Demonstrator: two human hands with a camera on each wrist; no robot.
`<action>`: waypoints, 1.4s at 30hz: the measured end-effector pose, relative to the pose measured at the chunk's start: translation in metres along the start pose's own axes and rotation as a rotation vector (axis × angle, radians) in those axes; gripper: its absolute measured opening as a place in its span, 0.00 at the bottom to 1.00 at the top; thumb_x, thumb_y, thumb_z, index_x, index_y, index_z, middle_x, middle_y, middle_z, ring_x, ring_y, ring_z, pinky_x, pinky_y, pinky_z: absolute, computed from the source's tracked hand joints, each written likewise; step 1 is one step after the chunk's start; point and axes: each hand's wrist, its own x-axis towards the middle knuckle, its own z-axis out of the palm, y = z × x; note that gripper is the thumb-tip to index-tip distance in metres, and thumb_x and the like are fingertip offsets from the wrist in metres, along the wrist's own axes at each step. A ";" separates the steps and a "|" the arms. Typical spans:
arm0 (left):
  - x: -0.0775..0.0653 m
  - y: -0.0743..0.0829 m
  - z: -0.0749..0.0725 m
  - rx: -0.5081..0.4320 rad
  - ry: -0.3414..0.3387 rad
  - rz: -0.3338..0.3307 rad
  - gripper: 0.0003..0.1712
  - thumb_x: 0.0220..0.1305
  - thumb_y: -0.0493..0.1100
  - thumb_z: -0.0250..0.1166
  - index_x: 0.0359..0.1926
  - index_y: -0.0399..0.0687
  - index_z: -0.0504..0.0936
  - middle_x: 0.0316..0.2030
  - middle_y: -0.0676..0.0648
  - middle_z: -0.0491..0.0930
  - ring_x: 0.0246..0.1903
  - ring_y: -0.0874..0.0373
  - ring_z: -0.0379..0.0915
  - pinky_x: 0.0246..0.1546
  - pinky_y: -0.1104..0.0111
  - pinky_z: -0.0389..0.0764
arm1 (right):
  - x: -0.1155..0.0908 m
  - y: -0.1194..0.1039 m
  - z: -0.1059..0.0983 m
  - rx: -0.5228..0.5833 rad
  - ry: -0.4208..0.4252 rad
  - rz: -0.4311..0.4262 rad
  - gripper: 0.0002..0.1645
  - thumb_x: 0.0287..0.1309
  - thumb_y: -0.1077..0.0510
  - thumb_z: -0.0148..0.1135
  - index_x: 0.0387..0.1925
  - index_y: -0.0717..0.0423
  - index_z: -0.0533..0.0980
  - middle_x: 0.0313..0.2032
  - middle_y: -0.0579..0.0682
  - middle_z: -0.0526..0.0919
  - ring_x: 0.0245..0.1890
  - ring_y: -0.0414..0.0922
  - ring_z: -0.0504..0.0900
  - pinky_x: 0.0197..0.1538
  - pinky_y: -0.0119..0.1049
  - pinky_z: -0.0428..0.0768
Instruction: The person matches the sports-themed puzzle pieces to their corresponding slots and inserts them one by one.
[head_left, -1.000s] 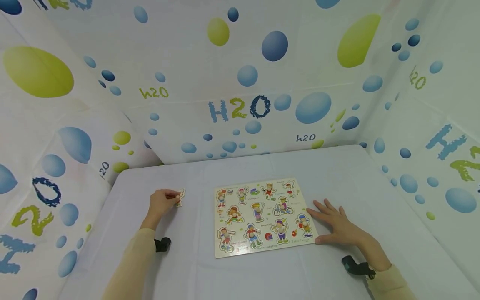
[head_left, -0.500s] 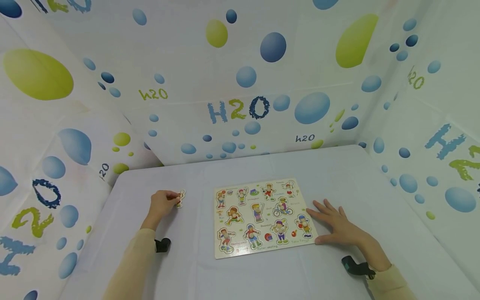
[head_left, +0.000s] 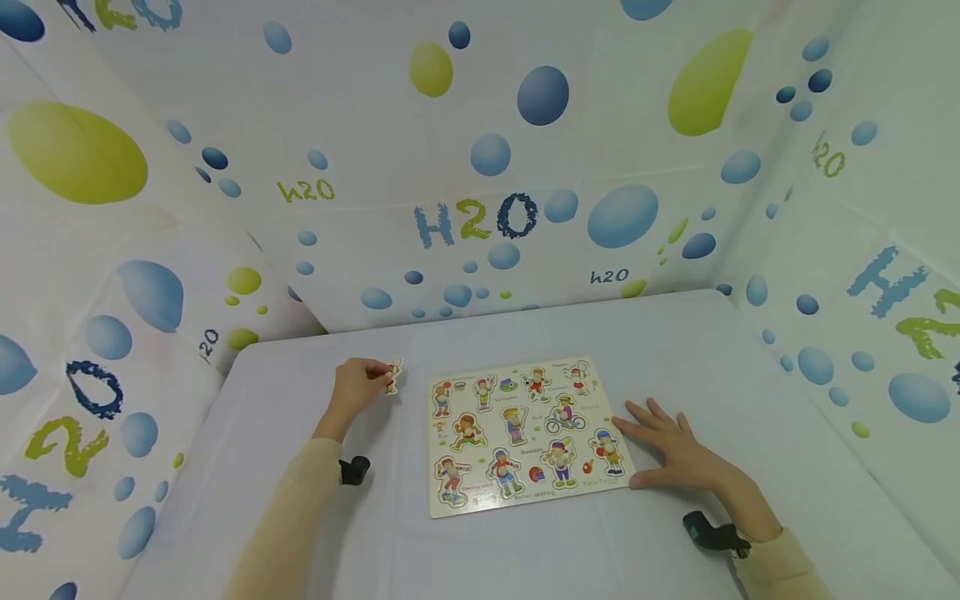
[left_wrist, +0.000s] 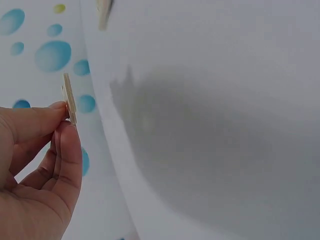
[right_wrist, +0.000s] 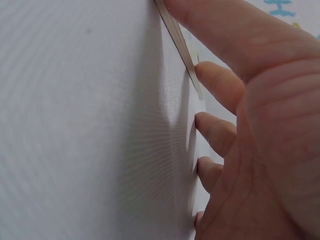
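My left hand (head_left: 358, 392) pinches a small wooden puzzle piece (head_left: 394, 377) shaped like a figure, above the table and left of the puzzle board. In the left wrist view the piece (left_wrist: 69, 98) appears edge-on, upright between thumb and fingers. The wooden puzzle board (head_left: 487, 461) lies flat, covered with printed sports figures and words. My right hand (head_left: 680, 450) rests at its right edge, fingers spread, thumb by the lower right corner. From the right wrist, the board's edge (right_wrist: 176, 40) shows beside the thumb and a fingertip.
A white cloth covers the table (head_left: 525, 558). Around its back and sides hang white curtains (head_left: 375, 108) printed with blue and green drops and lettering. Black wrist cameras (head_left: 355, 470) are strapped to both wrists.
My left hand has moved right and away from me with the puzzle piece, toward the board's upper left corner. The right hand and the board have stayed in place.
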 end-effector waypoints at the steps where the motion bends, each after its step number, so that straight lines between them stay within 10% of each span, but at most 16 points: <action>1: 0.002 0.006 0.004 -0.007 -0.001 0.009 0.09 0.62 0.34 0.66 0.40 0.31 0.86 0.35 0.35 0.86 0.34 0.48 0.82 0.28 0.71 0.76 | 0.000 0.000 0.000 0.000 0.001 -0.001 0.54 0.41 0.34 0.73 0.69 0.47 0.66 0.74 0.62 0.54 0.74 0.70 0.39 0.65 0.75 0.32; 25: 0.025 0.158 0.124 -0.060 -0.158 0.269 0.07 0.63 0.36 0.66 0.37 0.38 0.88 0.33 0.42 0.87 0.34 0.52 0.81 0.37 0.65 0.81 | -0.003 0.005 -0.003 -0.009 -0.001 0.015 0.54 0.42 0.34 0.73 0.70 0.47 0.66 0.75 0.61 0.54 0.74 0.70 0.39 0.65 0.75 0.32; 42: 0.017 0.204 0.184 -0.092 -0.197 0.353 0.06 0.61 0.35 0.67 0.38 0.37 0.88 0.35 0.42 0.86 0.35 0.52 0.82 0.35 0.70 0.81 | 0.001 0.004 -0.001 0.001 -0.005 -0.005 0.53 0.43 0.35 0.73 0.70 0.46 0.66 0.75 0.61 0.54 0.74 0.70 0.39 0.65 0.75 0.32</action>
